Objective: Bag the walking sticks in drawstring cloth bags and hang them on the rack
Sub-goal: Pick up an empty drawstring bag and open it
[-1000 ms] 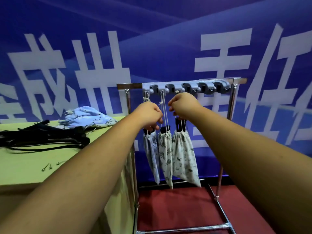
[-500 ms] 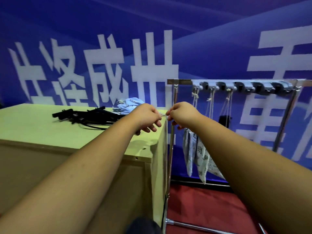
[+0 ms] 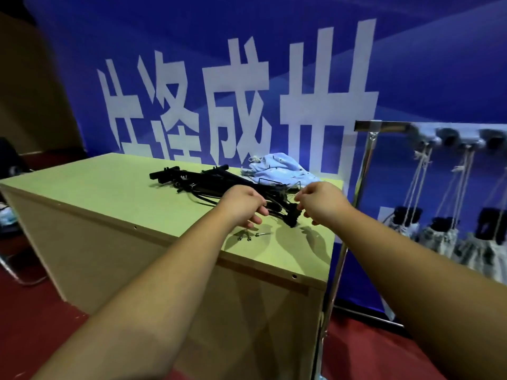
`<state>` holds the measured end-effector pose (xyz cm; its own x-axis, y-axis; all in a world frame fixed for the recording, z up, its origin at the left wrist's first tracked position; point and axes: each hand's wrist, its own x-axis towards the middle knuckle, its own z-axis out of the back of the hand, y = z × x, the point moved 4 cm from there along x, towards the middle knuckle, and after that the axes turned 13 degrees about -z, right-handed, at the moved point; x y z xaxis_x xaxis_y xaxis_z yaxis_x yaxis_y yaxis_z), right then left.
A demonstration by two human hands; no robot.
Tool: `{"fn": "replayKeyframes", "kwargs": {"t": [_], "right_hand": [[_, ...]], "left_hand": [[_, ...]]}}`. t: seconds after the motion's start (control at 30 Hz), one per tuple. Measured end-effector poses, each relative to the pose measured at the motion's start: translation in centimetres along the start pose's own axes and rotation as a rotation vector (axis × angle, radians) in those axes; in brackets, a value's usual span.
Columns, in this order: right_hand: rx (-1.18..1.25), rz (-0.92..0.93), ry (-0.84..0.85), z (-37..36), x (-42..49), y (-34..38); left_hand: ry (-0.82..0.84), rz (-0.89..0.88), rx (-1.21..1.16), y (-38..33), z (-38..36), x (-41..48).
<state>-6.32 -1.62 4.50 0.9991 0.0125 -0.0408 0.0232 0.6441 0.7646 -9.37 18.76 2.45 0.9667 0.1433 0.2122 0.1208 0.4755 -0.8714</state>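
A heap of black folded walking sticks [image 3: 203, 179] lies on the green table top [image 3: 109, 185]. Behind it sits a pile of light blue cloth bags [image 3: 277, 167]. My left hand [image 3: 242, 204] hovers over the near end of the sticks, fingers loosely curled, holding nothing. My right hand [image 3: 321, 201] hovers just right of the sticks' end, fingers loosely bent, empty. At the right, three patterned bags [image 3: 436, 238] with black stick ends showing hang by white cords from the metal rack [image 3: 370, 127].
A few small metal screws [image 3: 249, 237] lie on the table near its front edge. The rack's chrome post [image 3: 354, 204] stands right beside the table's right end. A blue banner with white characters fills the wall behind. Red carpet covers the floor.
Both hands left the bags hanging on the rack and swung left to the table. The view turned left with them, so the rack now sits at the right edge.
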Motion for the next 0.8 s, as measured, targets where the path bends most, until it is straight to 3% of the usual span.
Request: {"fn": "replayKeyframes", "kwargs": {"t": [0.2, 0.4, 0.57, 0.7, 0.8], "right_hand": [[0.011, 0.008, -0.092, -1.0, 5.1, -0.4], [-0.059, -0.013, -0.153, -1.5, 9.4, -0.8], [-0.197, -0.103, -0.067, -2.6, 12.7, -2.7], [-0.211, -0.157, -0.010, -2.9, 14.6, -4.5], [-0.259, -0.148, 0.007, -2.8, 15.0, -4.8]], "left_hand": [[-0.104, -0.034, 0.009, 1.1, 0.0, 4.4], [-0.212, -0.213, 0.314, -0.3, 0.1, 9.7], [0.040, -0.308, 0.551, -1.9, -2.5, 14.7], [0.363, -0.230, 0.835, -1.3, -6.1, 18.2], [0.334, -0.086, 0.884, 0.4, -6.8, 20.8]]}}
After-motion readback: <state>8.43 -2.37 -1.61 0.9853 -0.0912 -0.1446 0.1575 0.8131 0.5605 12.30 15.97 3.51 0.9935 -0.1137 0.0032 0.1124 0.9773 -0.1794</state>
